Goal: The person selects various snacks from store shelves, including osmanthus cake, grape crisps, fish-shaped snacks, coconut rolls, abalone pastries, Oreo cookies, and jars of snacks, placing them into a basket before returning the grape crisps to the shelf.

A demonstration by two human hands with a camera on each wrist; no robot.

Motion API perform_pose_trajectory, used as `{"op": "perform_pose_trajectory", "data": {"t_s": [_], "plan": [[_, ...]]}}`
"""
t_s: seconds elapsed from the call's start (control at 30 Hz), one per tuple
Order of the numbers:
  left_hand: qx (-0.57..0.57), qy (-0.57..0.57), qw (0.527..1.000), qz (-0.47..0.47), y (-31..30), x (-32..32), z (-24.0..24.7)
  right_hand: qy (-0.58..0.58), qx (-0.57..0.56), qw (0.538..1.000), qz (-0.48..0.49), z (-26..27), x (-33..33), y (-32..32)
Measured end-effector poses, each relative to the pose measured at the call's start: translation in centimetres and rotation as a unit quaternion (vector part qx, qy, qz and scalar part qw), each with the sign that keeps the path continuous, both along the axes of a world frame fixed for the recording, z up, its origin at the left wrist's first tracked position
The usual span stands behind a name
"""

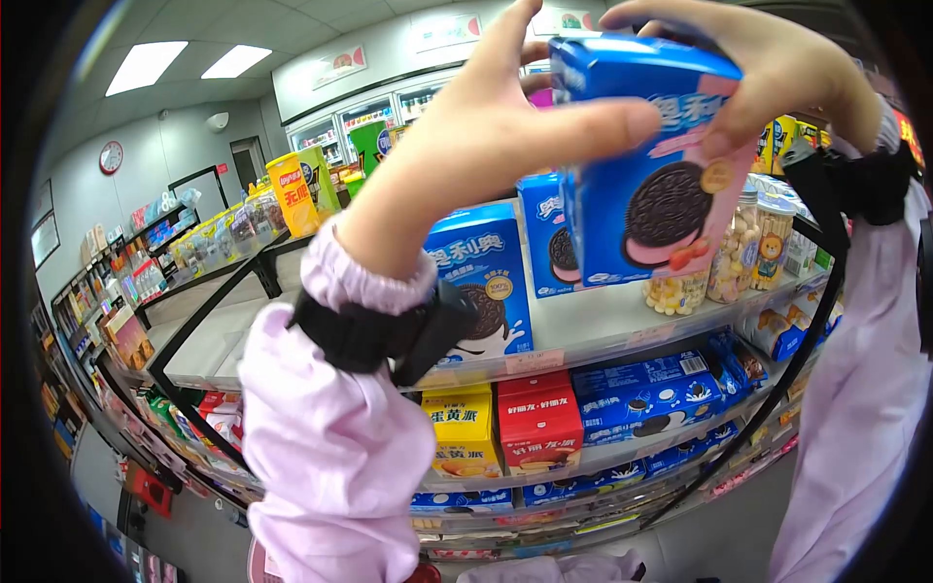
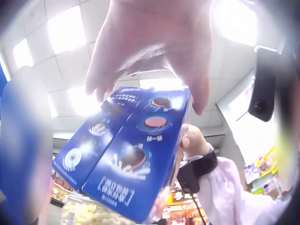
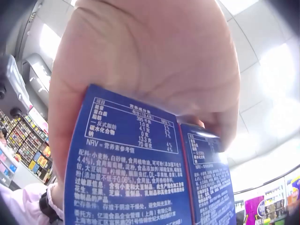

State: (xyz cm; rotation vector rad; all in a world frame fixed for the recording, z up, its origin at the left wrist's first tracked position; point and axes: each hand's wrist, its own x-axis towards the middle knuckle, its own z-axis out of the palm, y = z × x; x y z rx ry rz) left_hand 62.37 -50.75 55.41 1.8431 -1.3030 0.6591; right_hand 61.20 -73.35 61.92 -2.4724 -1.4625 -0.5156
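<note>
My right hand (image 1: 777,68) grips two blue cookie boxes (image 1: 612,219) face to face, thumb on the front one. That front shows a dark sandwich cookie with pink filling and strawberries. In the right wrist view two matching ingredient panels (image 3: 126,164) lie side by side under the palm. My left hand (image 1: 486,126) is spread at the boxes' other side, its straight thumb overlapping the front face in the head view. From the left wrist, the left hand (image 2: 154,42) arches over the box ends, thumb and fingers wide apart.
On the shelf (image 1: 573,325) below stand another blue cookie box (image 1: 481,282), one more behind the held boxes (image 1: 546,219), and clear jars (image 1: 734,253) at the right. Lower down sit a yellow box (image 1: 465,428), a red box (image 1: 539,418) and blue packs (image 1: 646,394).
</note>
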Motion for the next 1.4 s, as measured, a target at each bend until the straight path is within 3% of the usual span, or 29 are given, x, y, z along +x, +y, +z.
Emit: {"op": "perform_pose_trajectory", "data": {"t_s": [0.03,0.17,0.23,0.37,0.47,0.53,0.67,0.73,0.8,0.87,1.0,1.1,1.2,1.33,1.4], "plan": [[-0.096,0.051,0.994,0.021,-1.1,-1.2,-1.1,0.011,-0.007,0.999,-0.040,-0.4,-4.0,0.6],[-0.133,-0.059,0.988,-0.046,-2.3,-2.5,-6.1,0.097,-0.038,0.987,0.126,0.4,-4.4,-0.9],[-0.131,-0.070,0.987,0.052,-1.6,-4.2,-8.2,0.032,-0.043,0.987,0.150,-0.4,-5.0,-0.5],[-0.155,-0.005,0.986,0.058,-0.1,-8.7,-12.7,-0.048,-0.050,0.988,0.137,-4.8,-6.7,0.5],[-0.180,0.029,0.982,0.057,1.6,-12.2,-16.9,0.013,-0.063,0.990,0.126,-8.5,-8.7,3.0],[-0.132,0.093,0.984,0.076,3.8,-14.5,-19.6,0.032,-0.095,0.988,0.119,-11.2,-9.4,4.9],[-0.174,0.243,0.953,0.051,8.6,-20.0,-24.8,0.153,-0.100,0.976,0.117,-17.2,-12.1,9.8],[-0.198,0.290,0.935,0.049,11.7,-23.1,-27.6,0.319,-0.028,0.931,0.177,-21.6,-12.4,11.8],[-0.227,0.357,0.905,0.048,14.8,-26.6,-30.1,0.524,0.124,0.825,0.172,-26.7,-14.3,14.3],[-0.249,0.397,0.882,0.044,17.8,-29.6,-32.9,0.605,0.279,0.725,0.175,-32.2,-17.5,17.3],[-0.313,0.471,0.824,0.025,22.2,-35.4,-38.0,0.695,0.372,0.599,0.141,-42.2,-25.4,20.9],[-0.334,0.502,0.797,0.031,23.9,-39.5,-41.0,0.725,0.369,0.569,0.119,-48.5,-31.6,21.3],[-0.340,0.515,0.786,0.037,24.5,-43.4,-43.5,0.737,0.365,0.558,0.105,-50.6,-36.9,22.6],[-0.324,0.513,0.794,0.042,24.5,-48.8,-44.1,0.717,0.308,0.623,0.046,-51.5,-42.6,23.5],[-0.327,0.522,0.787,0.033,24.2,-51.4,-45.3,0.711,0.339,0.616,0.033,-51.9,-45.4,24.0]]}}
